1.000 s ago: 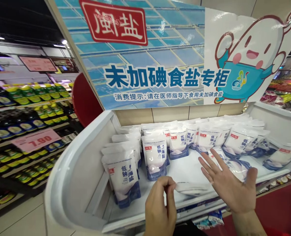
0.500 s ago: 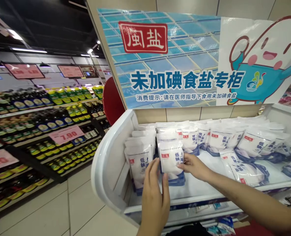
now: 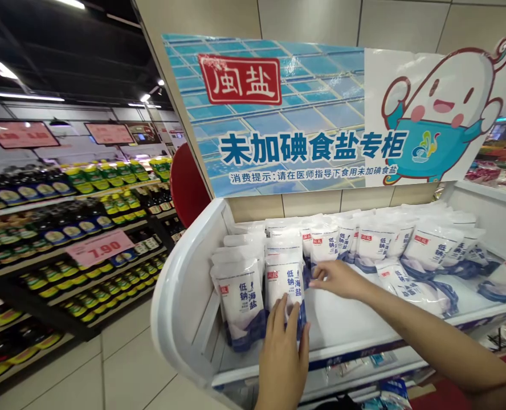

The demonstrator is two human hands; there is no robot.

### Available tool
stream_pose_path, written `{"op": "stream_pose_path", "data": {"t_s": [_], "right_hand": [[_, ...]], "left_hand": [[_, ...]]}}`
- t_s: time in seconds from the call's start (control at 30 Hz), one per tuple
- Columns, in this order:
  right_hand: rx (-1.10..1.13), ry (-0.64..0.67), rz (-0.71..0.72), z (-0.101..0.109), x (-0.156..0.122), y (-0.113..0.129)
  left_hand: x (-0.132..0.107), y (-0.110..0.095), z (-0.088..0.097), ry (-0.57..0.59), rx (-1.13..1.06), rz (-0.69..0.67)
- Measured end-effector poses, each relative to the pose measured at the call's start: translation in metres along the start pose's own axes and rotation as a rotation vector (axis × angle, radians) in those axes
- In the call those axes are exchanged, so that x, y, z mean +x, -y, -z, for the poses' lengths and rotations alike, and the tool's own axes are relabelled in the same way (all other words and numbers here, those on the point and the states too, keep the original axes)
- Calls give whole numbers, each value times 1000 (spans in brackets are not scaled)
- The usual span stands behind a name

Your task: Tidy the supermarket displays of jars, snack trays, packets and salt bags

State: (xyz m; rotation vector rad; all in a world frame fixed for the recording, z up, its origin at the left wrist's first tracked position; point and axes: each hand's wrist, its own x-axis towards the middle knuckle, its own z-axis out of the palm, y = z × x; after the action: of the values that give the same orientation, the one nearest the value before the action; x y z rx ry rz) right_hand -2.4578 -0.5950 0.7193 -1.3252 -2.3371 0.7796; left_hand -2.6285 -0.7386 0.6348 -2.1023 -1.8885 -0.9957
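Observation:
My left hand (image 3: 282, 347) lies with fingers stretched out against the lower front of a white and blue bag of sea salt (image 3: 276, 283), which stands upright in the second row from the left. Just right of that bag is my right hand (image 3: 336, 279), its fingers curled in with the tips together and no item showing in them. Whether the tips touch the bag's edge I cannot tell. To the left, another upright salt bag (image 3: 238, 299) fronts a row of like bags. All of them stand in a white display bin (image 3: 342, 322).
More salt bags (image 3: 435, 245) stand along the bin's back and right, some lying flat (image 3: 413, 287). The bin's raised white side wall (image 3: 171, 285) curves round at left. A large sign (image 3: 304, 119) hangs behind. Shelves of bottles (image 3: 103, 219) line the far left.
The front bag in the second row has shifted back into its row. My right hand has come off its right edge; my left fingers now press flat on its front. The view has shifted slightly.

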Motion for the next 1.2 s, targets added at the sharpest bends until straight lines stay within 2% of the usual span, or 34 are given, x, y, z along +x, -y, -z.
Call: {"op": "stream_pose_path", "data": {"t_s": [0.1,0.2,0.33,0.5,0.6,0.73,0.87,0.97,1.1,1.13,1.2], "right_hand": [[-301,-78,-191,32,6,-18],[-497,-76,-315,44,16,-32],[-465,-127,-252,30,30,-37],[-361,-189,-250,11,40,-25],[-355,-171,-270,10,38,-18],[-471,-164,-279,12,30,-10],[-586,-172,-268,20,13,-4],[-557,-199,-298,46,-15,-13],[-520,-417,-549,91,-64,-49],[-537,-435,-636,97,-75,-61],[-563,-368,-778,101,-93,-84]], "left_hand": [[-1,-3,-1,49,41,43],[1,-7,-4,127,-1,144],[7,-9,-9,137,-70,138],[12,-7,-14,53,-35,53],[11,-7,-15,-14,-50,-21],[8,-5,-16,-39,-94,-54],[7,-5,-13,-66,-57,-41],[7,-7,-10,-121,47,-11],[8,-10,-7,-143,105,-42],[8,-10,-7,-144,114,-46],[8,-9,-8,-141,125,-57]]}}
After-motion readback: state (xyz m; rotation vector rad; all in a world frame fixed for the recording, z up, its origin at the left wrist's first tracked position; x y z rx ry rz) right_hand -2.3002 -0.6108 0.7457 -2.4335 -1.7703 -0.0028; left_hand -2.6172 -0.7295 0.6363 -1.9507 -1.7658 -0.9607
